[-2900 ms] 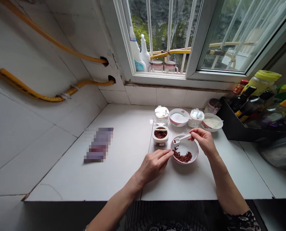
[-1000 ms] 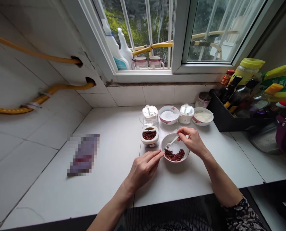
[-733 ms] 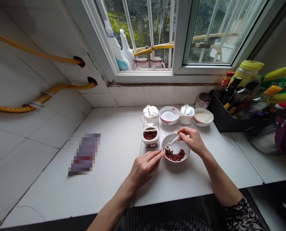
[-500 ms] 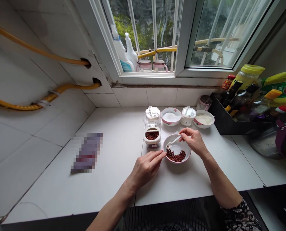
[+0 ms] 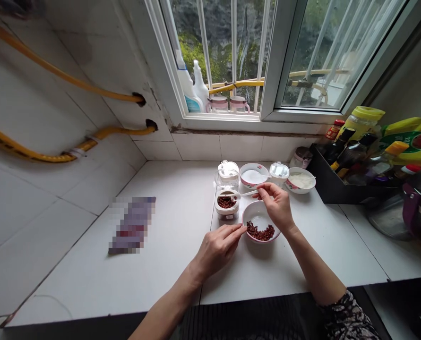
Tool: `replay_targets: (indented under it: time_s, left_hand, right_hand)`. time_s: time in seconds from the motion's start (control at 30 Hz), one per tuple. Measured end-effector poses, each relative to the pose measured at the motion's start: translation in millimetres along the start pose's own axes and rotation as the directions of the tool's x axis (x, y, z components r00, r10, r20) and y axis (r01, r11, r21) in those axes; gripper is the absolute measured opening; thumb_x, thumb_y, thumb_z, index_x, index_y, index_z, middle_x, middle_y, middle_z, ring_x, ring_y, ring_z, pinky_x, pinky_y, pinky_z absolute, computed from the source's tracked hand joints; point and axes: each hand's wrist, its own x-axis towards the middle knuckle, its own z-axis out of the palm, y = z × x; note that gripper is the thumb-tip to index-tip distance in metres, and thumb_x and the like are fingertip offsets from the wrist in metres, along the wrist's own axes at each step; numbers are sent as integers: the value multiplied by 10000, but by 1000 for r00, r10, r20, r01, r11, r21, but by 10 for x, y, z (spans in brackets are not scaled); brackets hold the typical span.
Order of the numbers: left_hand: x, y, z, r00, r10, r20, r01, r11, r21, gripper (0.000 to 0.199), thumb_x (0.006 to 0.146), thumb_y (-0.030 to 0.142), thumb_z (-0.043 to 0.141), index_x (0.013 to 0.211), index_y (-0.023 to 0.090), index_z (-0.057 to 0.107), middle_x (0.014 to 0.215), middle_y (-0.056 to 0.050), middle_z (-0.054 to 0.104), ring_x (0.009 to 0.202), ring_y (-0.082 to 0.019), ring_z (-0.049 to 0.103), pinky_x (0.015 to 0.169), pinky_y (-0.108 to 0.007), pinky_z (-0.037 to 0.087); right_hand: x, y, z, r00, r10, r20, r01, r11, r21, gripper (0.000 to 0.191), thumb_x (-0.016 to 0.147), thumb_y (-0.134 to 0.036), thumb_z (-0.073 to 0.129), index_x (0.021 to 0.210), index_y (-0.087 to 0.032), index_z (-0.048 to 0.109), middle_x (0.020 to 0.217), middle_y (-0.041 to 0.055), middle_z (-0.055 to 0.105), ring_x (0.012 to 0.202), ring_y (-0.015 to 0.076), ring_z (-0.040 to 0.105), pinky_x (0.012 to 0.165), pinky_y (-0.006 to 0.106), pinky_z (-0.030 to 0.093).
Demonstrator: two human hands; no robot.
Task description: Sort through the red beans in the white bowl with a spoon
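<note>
My right hand (image 5: 276, 204) pinches the handle of a small white spoon (image 5: 247, 193). The spoon's head is over the mouth of a small clear jar (image 5: 227, 214) of reddish-brown peppercorns, with a few grains at its tip. A white bowl with a pink rim (image 5: 254, 210) stands just right of the jar, with peppercorns (image 5: 260, 232) heaped along its near side. At the bowl's left rim, the fingertips of my left hand (image 5: 220, 246) grip the edge; the thumb is mostly hidden. The jar's lid (image 5: 227, 172) is flipped up behind it.
Behind stand a bowl of white grains (image 5: 253, 176), a lidded jar (image 5: 279, 173) and a bowl of pale flakes (image 5: 300, 181). A black box (image 5: 323, 184) of bottles is at right, near a pot (image 5: 390, 217). A blurred packet (image 5: 134, 226) lies left.
My right hand has carried the spoon up and left, out of the bowl to the jar's mouth. My left hand stays at the bowl's rim. The view has shifted slightly.
</note>
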Motion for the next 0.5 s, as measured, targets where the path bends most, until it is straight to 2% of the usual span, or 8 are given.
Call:
replay_targets:
  time_s: [0.07,0.13,0.2,0.23,0.3,0.43,0.5]
  left_hand:
    - [-3,1,3,1000,3,2,-3,1000,3,325,953,82,500,1238,179,623,1057,-83,734,882,-170,706,722,-267,595]
    - [-4,2,4,1000,4,3,-4,1000,6,333,952,84,499,1246,182,623,1057,-87,733,878,-171,707,727,-270,597]
    - [-4,2,1,1000,3,5,-3,1000,11,343,952,85,495,1255,186,621,1052,-89,734,876,-171,709,731,-271,599]
    - [-3,3,-1,1000,1,6,-1,1000,12,346,954,86,493,1259,188,620,1050,-90,734,876,-171,710,733,-271,599]
    - [-1,4,-6,1000,-2,10,1,1000,13,346,957,89,489,1262,191,617,1050,-91,734,877,-171,712,736,-272,600]
    - [2,6,-12,1000,-1,8,1,1000,8,327,957,87,494,1244,183,618,1060,-91,735,881,-175,712,723,-275,601]
    - [-2,6,-10,1000,3,5,-3,1000,5,324,955,85,498,1241,181,617,1063,-90,735,876,-174,711,716,-273,600]
  right_hand:
    - [-41,-21,61,975,-222,20,222,961,-167,121,923,-269,552,892,-204,649,755,45,750,736,199,688,818,381,497]
    - [-81,-25,91,898,-427,104,438,850,-291,137,945,-214,518,911,-208,650,767,40,751,728,191,662,877,400,464]
    - [-110,-24,86,825,-532,190,563,749,-348,180,959,-184,476,923,-210,651,765,34,740,698,181,640,894,408,449]
    - [-119,-27,70,809,-546,216,586,722,-369,197,961,-177,461,927,-213,652,759,32,733,692,180,636,902,412,444]
    - [-125,-37,12,822,-525,222,567,716,-408,209,956,-181,453,925,-224,655,759,32,729,705,187,644,924,424,434]
    - [-114,-31,-174,913,-394,106,398,803,-443,179,938,-235,481,894,-232,655,721,38,735,711,219,649,941,447,427]
    - [-106,3,-270,950,-297,93,307,842,-444,153,917,-235,502,880,-232,650,684,30,728,716,224,644,914,426,438]
